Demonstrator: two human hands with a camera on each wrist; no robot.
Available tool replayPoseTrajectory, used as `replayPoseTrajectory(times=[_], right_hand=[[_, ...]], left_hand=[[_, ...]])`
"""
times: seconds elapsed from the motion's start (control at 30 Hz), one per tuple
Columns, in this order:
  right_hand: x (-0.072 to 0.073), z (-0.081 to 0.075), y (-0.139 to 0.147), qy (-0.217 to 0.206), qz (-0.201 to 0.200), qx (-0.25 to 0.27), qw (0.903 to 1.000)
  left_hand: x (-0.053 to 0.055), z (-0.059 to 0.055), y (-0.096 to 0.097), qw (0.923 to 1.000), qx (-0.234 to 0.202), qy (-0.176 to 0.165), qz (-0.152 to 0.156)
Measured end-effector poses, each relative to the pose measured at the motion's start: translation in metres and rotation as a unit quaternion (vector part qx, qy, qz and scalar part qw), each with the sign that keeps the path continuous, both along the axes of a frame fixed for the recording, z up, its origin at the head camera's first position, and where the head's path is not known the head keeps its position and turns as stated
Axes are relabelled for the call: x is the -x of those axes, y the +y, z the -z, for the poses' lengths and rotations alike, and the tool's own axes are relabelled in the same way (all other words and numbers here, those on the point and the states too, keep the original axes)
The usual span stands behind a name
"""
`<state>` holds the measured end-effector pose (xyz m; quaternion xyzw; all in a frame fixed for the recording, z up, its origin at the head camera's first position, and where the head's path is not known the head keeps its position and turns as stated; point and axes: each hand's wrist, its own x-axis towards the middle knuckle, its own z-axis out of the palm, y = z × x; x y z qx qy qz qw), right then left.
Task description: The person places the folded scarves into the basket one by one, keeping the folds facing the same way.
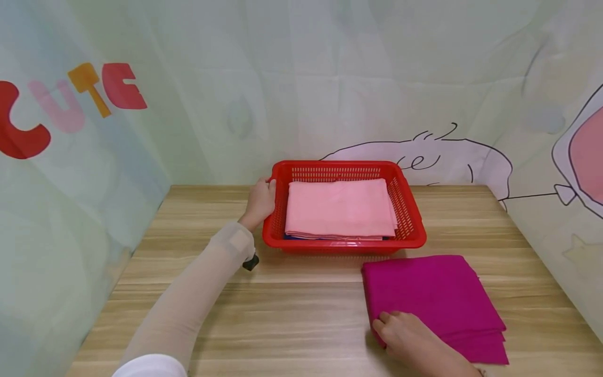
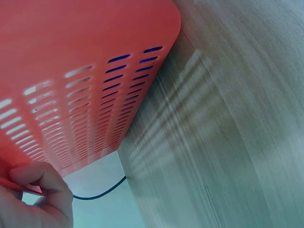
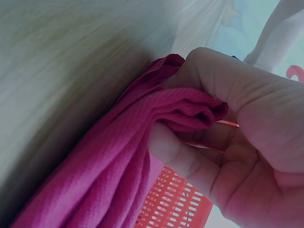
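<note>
My left hand [image 1: 261, 200] grips the left rim of a red plastic basket [image 1: 348, 244], its fingers curled over the edge. In the left wrist view the thumb and fingers [image 2: 45, 185] pinch that rim beside the slotted wall. A folded pink cloth [image 1: 339, 209] lies inside the basket, with a strip of dark blue cloth [image 1: 301, 238] showing beneath it. In front of the basket on the right is a folded magenta cloth [image 1: 433, 298]. My right hand [image 1: 405, 335] pinches its near left edge; in the right wrist view the folded layers [image 3: 190, 109] sit between thumb and fingers.
The basket stands at the back of a wood-grain table [image 1: 282, 324], close to a printed curtain [image 1: 301, 94]. More curtain hangs along the left and right sides. A dark cable [image 2: 99, 194] shows past the basket in the left wrist view.
</note>
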<state>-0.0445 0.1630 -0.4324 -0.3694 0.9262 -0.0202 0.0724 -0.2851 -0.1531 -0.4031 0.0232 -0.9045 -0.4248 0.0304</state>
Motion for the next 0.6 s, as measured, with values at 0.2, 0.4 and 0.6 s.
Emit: replayPoseTrajectory(times=[0.2,0.4,0.6], right_hand=[[0.0007,-0.0020,-0.0026,-0.027,0.011,-0.006,0.9995],[0.0012,-0.0019,-0.0051,-0.034,0.014,-0.013,0.9992],[-0.0010,-0.0002,-0.0059,-0.004,-0.015,-0.009,0.9998]], left_hand=[[-0.0007,-0.0009,-0.0003,1.0000,-0.004,-0.001,0.000],[-0.0006,-0.0006,-0.0004,1.0000,-0.007,-0.003,0.000],[0.0003,0.0007,-0.0001,1.0000,-0.005,0.000,-0.001]])
